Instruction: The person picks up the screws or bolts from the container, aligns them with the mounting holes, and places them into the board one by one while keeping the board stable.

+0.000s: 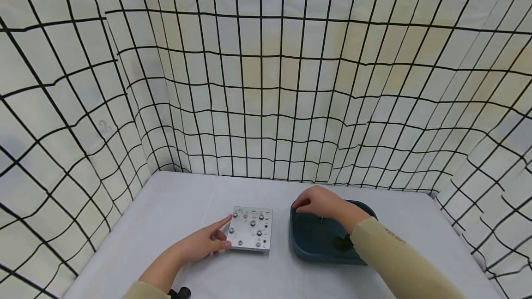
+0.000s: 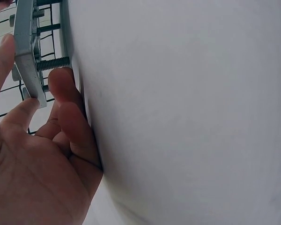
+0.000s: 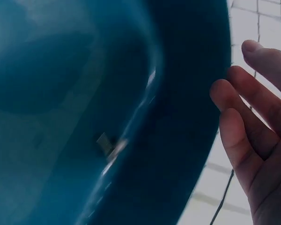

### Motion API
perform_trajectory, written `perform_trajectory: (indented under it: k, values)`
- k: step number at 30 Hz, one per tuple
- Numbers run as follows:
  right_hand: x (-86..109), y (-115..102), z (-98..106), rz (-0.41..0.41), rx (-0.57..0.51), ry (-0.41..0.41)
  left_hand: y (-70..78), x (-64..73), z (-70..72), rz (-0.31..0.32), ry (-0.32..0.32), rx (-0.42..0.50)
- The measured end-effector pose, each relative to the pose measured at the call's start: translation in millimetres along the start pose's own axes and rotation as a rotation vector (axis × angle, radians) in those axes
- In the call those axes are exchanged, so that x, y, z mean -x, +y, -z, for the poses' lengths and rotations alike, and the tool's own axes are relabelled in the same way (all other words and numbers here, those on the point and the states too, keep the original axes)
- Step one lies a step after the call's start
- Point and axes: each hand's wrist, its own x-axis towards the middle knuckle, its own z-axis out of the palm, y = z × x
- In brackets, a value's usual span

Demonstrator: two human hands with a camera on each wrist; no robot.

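A silver metal plate (image 1: 250,228) with several bolts and holes in its top lies left of the tray. My left hand (image 1: 203,243) grips its left edge, index finger at the far corner and thumb at the near one. In the left wrist view, threaded bolt ends (image 2: 54,63) stick out under the plate, beside curled fingers (image 2: 63,84). My right hand (image 1: 320,201) hovers at the far left corner of the dark blue tray (image 1: 297,243), fingers loosely bent around nothing visible. A small metal piece (image 3: 104,143) lies in the tray.
A white cloth (image 1: 166,206) covers the table. White walls with a black grid (image 1: 262,105) enclose the back and both sides. A black wrist device (image 1: 180,293) shows near the left sleeve, and another dark piece (image 1: 342,243) shows beside the right sleeve.
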Motion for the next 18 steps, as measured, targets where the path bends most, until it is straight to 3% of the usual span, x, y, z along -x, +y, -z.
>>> perform_trajectory:
  k: [9, 18]
  values:
    - [37.5, 52, 4, -0.023, 0.022, 0.005, 2.5, 0.4, -1.5, 0.019, 0.010, 0.002]
    - [44.0, 67, 4, -0.021, 0.076, -0.038, 4.1, 1.0, 0.0, 0.023, 0.002, -0.013]
